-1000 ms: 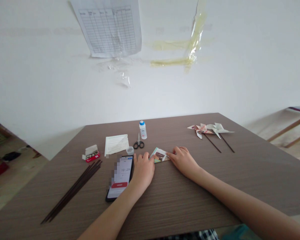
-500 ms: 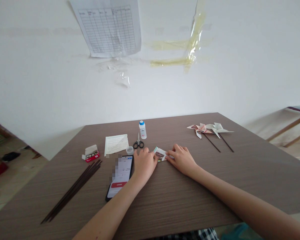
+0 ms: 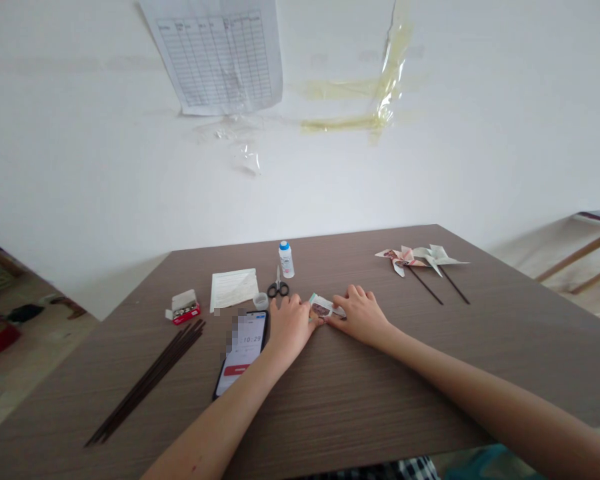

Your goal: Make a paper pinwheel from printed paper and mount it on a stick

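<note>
Here, left hand [image 3: 291, 327] and right hand [image 3: 360, 315] grip folded paper [image 3: 323, 309]; a red box [image 3: 186, 315] holds metal pieces [image 3: 181, 309].

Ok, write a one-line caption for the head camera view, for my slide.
Left hand and right hand press a folded printed paper on a wood-grain table, near scissors and two paper pinwheels.

On my feed, the only thing I can read clearly is on the black smartphone [image 3: 241, 353] lying on the table: its screen shows 10:29, above a red button [image 3: 236, 370] with wording too small to make out. The white ruled sheet [image 3: 219, 57] on the wall has column headings, but they blur at this distance. The white bottle with a blue cap [image 3: 287, 260], the small red-and-white box [image 3: 183, 308] and the folded printed paper square [image 3: 321, 309] show nothing legible to me.
</note>
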Action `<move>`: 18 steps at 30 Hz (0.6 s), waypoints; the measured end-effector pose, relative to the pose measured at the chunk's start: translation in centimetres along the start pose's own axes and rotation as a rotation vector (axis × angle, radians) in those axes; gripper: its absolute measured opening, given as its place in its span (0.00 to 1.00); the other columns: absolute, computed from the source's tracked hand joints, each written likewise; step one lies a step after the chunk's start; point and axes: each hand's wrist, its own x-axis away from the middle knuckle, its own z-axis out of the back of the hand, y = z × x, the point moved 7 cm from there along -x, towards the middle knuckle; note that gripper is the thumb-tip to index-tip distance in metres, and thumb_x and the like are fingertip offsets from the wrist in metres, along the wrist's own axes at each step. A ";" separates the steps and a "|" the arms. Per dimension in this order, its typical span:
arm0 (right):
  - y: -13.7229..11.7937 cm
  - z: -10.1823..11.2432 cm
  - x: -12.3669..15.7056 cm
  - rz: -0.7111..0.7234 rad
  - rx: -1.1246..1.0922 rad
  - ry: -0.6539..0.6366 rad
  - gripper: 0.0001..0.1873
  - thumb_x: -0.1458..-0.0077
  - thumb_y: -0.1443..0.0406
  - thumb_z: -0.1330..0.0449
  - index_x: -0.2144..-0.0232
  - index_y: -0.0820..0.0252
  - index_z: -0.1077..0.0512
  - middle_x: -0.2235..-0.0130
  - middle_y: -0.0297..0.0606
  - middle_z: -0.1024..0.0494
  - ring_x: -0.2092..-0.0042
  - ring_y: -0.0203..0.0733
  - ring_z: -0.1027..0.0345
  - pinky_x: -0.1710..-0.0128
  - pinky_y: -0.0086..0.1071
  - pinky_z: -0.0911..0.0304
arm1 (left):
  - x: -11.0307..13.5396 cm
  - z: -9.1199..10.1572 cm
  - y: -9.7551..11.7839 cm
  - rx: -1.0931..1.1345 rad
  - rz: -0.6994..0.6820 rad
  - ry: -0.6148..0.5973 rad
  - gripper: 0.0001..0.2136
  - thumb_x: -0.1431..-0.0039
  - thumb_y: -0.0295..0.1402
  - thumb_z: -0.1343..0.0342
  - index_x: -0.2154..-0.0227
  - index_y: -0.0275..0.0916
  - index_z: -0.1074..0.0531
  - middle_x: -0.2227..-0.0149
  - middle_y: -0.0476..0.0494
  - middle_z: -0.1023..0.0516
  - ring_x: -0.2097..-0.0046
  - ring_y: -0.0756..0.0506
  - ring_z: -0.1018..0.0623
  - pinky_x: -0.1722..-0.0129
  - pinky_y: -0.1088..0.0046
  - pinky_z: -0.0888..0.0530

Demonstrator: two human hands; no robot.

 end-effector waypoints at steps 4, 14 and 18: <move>-0.2 0.2 -0.5 -0.007 0.007 -0.037 0.22 0.18 0.45 0.26 0.36 0.51 0.10 0.34 0.57 0.13 0.30 0.68 0.21 0.33 0.51 0.27 | 0.0 0.1 -0.2 0.003 0.000 -0.003 0.13 0.13 0.45 0.30 0.41 0.44 0.06 0.35 0.32 0.08 0.28 0.26 0.14 0.20 0.40 0.24; 0.2 0.2 -0.8 -0.051 -0.047 -0.094 0.24 0.18 0.46 0.23 0.33 0.51 0.12 0.30 0.57 0.15 0.25 0.68 0.23 0.28 0.56 0.27 | -0.1 0.3 -0.4 0.007 0.009 -0.051 0.14 0.15 0.43 0.28 0.36 0.46 0.10 0.30 0.32 0.11 0.26 0.26 0.14 0.24 0.45 0.19; 0.3 0.3 -0.7 -0.055 -0.066 -0.079 0.23 0.20 0.47 0.22 0.34 0.52 0.12 0.31 0.56 0.15 0.26 0.69 0.23 0.29 0.56 0.26 | -0.4 0.2 -0.9 0.046 -0.009 -0.042 0.13 0.15 0.39 0.28 0.36 0.44 0.10 0.30 0.32 0.11 0.26 0.26 0.15 0.25 0.46 0.19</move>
